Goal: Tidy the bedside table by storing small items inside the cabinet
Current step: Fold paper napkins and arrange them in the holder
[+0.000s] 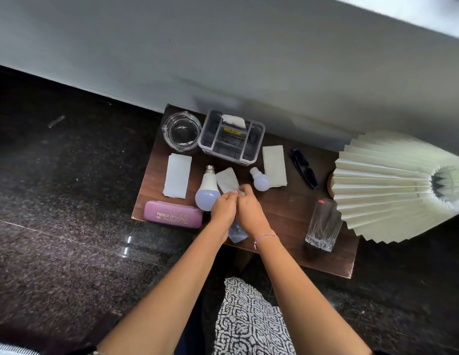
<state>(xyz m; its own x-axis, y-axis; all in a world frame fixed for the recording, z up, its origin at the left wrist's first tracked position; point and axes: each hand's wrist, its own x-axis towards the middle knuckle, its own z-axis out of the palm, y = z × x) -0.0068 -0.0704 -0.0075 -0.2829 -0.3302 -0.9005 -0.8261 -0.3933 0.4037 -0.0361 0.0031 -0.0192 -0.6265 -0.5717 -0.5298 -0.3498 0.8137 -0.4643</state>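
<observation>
— What crowds the table (287,211)?
— Lampshade (392,185), tray (204,142), glass (323,221), pink case (172,213).
— The big bulb (206,193)?
— Left of centre, lying with its cap toward the wall, beside the left hand (223,208).
— Grip?
— That hand and the right hand (250,211) both pinch a small white bit (240,192).

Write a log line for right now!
left hand + right hand: pinch pale bit | over: table | unstored: big bulb, case, glass

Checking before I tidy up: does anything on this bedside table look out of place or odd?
Two loose light bulbs lie on their sides: the larger bulb beside the purple glasses case, the smaller bulb against a folded tissue. Unboxed, they could roll.
</observation>
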